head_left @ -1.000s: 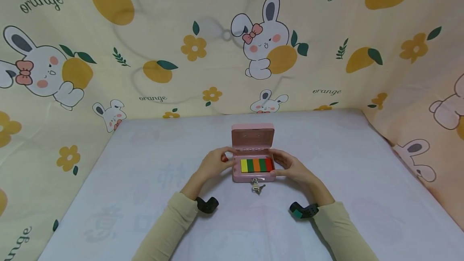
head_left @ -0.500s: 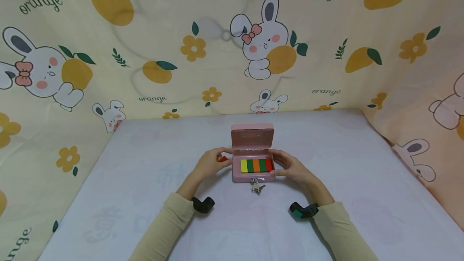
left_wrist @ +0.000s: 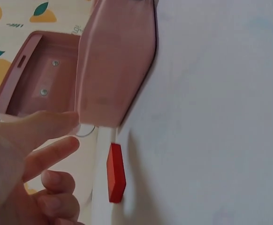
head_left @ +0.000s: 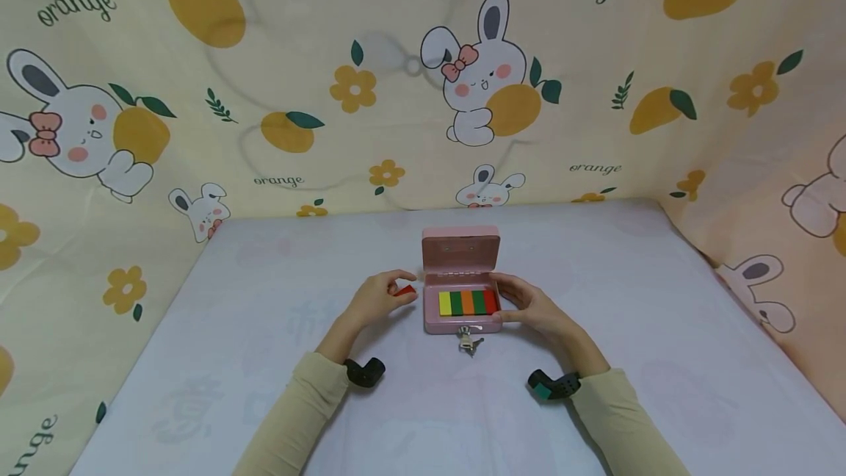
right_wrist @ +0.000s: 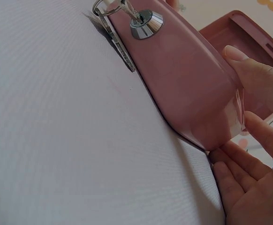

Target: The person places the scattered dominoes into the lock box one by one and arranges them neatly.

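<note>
A pink cash box (head_left: pixel 433 323) stands on the table with its lid (head_left: pixel 460 250) raised. Inside lies a row of coloured blocks (head_left: pixel 468 303): yellow, green, orange, green and red. My right hand (head_left: pixel 538 307) grips the box's right end, thumb at the front corner, fingers farther back. My left hand (head_left: pixel 373 300) is just left of the box, thumb and forefinger reaching forward, other fingers curled. Beyond its fingertips a small red block (left_wrist: pixel 116 173) stands by itself in the left wrist view, apart from the fingers.
Keys (head_left: pixel 471 344) hang from the lock (right_wrist: pixel 147 24) on the box's front. The white-covered table (head_left: pixel 436 424) meets a patterned cloth (head_left: pixel 396 20) at the back, and cloth also hangs at both sides.
My left hand has drawn back to the left, away from the box, and the red block shows more fully. The right hand and the box have stayed in place.
</note>
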A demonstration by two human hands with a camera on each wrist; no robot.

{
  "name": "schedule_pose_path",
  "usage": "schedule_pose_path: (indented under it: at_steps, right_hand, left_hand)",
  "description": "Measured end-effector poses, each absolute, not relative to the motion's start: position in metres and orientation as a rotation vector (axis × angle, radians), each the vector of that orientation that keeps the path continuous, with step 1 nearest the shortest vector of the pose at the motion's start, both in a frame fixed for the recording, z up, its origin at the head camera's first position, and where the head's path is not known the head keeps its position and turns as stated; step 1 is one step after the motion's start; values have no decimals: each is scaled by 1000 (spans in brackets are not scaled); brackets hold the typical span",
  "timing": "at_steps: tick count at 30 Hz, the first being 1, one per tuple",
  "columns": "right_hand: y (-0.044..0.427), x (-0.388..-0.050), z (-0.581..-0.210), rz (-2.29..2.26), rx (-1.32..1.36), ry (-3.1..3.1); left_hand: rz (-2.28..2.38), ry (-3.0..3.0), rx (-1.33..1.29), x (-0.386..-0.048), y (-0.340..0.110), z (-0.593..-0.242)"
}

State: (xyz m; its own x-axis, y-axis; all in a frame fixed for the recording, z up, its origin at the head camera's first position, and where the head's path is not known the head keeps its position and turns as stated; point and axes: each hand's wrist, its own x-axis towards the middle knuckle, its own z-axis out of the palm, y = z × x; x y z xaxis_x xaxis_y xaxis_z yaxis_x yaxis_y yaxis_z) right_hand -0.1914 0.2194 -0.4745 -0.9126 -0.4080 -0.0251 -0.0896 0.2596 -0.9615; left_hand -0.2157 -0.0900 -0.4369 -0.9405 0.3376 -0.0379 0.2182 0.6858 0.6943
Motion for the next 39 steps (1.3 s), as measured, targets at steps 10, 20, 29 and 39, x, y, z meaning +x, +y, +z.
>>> schedule_pose_path:
  at_steps: [10, 20, 29, 39]
  right_hand:
    - [219, -192, -475, -1702, -477, 2255]
    - [220, -191, -477, -1697, -454, 2269]
    - [219, -191, -477, -1699, -462, 2258]
    - [220, -191, -476, -1692, -444, 2264]
  left_hand:
    - [1035, 2650, 612, -227, -104, -444]
    - [948, 2479, 665, -239, -118, -445]
    - [895, 2374, 674, -251, -125, -441]
    - [879, 2293, 712, -259, -130, -442]
